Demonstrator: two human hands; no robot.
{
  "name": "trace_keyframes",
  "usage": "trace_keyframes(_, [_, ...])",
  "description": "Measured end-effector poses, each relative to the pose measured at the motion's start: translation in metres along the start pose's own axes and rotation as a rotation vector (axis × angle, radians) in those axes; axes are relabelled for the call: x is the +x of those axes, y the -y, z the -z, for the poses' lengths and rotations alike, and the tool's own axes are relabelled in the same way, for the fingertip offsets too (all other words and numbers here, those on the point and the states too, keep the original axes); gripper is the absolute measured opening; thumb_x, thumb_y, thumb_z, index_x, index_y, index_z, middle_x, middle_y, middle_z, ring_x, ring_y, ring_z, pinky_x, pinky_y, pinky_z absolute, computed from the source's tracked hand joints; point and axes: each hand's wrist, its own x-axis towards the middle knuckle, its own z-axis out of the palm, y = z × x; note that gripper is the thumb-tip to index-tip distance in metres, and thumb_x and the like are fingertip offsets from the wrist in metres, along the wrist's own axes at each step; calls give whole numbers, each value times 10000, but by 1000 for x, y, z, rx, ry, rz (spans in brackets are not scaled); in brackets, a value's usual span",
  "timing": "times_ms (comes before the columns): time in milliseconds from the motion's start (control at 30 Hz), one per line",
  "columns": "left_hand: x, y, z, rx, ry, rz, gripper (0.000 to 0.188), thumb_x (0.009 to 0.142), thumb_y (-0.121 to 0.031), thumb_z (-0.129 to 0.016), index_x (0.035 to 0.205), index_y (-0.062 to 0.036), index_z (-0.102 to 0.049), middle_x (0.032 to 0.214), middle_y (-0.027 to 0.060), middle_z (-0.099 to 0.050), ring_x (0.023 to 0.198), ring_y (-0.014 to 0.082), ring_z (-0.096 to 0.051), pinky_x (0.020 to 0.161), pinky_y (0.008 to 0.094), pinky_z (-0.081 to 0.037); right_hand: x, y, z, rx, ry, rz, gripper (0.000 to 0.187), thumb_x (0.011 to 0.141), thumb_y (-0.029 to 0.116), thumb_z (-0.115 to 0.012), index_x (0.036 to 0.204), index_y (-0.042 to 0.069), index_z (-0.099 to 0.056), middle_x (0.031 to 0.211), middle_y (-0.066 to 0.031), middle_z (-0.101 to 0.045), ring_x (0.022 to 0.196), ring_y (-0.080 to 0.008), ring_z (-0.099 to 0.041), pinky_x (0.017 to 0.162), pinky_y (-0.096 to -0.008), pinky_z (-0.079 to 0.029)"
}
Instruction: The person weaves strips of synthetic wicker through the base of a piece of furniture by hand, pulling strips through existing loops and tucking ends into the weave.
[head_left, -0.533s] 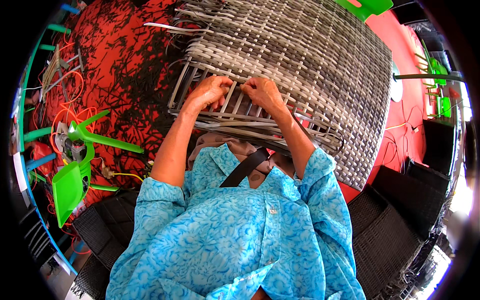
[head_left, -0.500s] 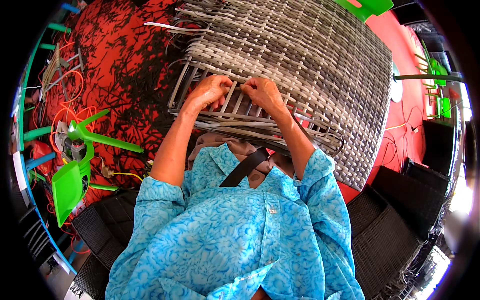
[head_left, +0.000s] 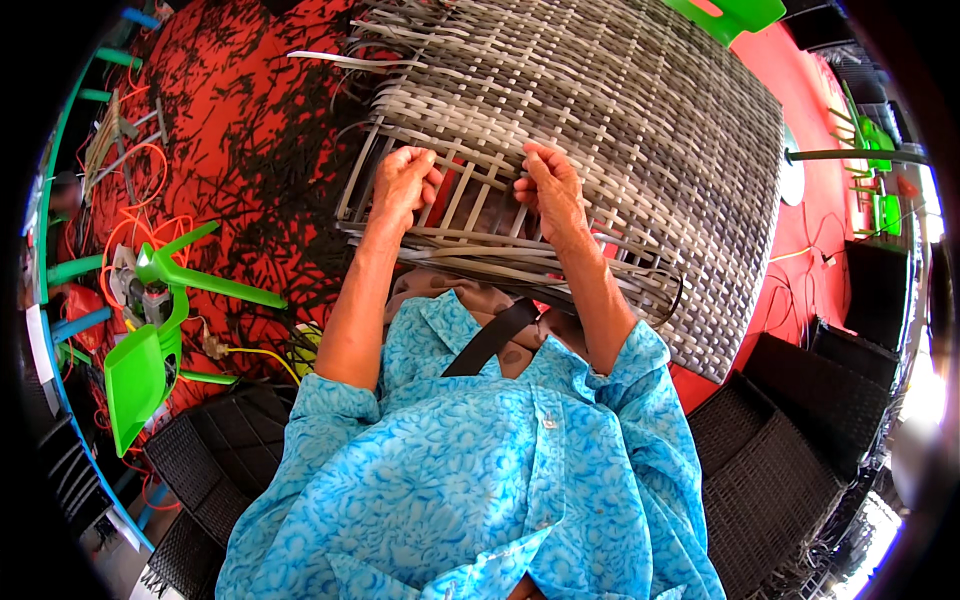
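Observation:
A large grey-brown wicker panel [head_left: 620,170], woven from flat plastic strips, lies tilted before me. Along its near side, bare lengthwise strips [head_left: 462,198] cross an unwoven gap. My left hand [head_left: 403,186] is closed at the gap's left end, thumb and fingers pinched against the edge of the weave. Farther right, my right hand [head_left: 552,192] is also closed, thumb against forefinger at the same edge. Whatever either pinch holds is too small to make out. A bundle of loose flat strips [head_left: 480,250] runs below both hands along the near frame.
Dark strip offcuts [head_left: 270,150] litter the red floor [head_left: 215,60] at left. A green plastic stand [head_left: 135,380] and orange cord [head_left: 160,165] are also there. Dark wicker furniture [head_left: 770,470] stands at right; another dark woven piece [head_left: 225,440] is at lower left. Strip ends [head_left: 340,60] stick out at the panel's far left.
My hands have moved apart along the weave's edge, left hand leftward and right hand rightward, uncovering more of the gap between them. The panel stays nearly in place.

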Motion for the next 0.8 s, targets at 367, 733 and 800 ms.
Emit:
trace_keyframes(367, [-3, -3, 12, -41, -50, -5, 186, 901, -212, -515, 882, -28, -538, 631, 33, -546, 405, 73, -444, 333, 208, -285, -5, 17, -15, -267, 76, 51, 266, 894, 205, -520, 1076, 15, -561, 741, -16, -538, 566, -73, -528, 476, -209, -446])
trace_keyframes(733, [-1, 2, 13, -89, -43, 16, 177, 904, -199, -509, 895, -23, -524, 626, 37, -543, 398, 71, -444, 319, 199, -284, -7, 12, -1, -54, -43, 57, 239, 898, 173, -514, 1076, 18, -552, 807, -28, -549, 566, -81, -529, 496, -212, -461])
trace_keyframes(800, [-2, -1, 9, -91, -39, 24, 176, 905, -198, -508, 894, -23, -522, 624, 37, -542, 398, 71, -444, 319, 200, -286, -8, 2, 5, -84, -31, 54, 239, 901, 176, -503, 1071, 17, -558, 756, -28, -547, 584, -87, -541, 520, -221, -473])
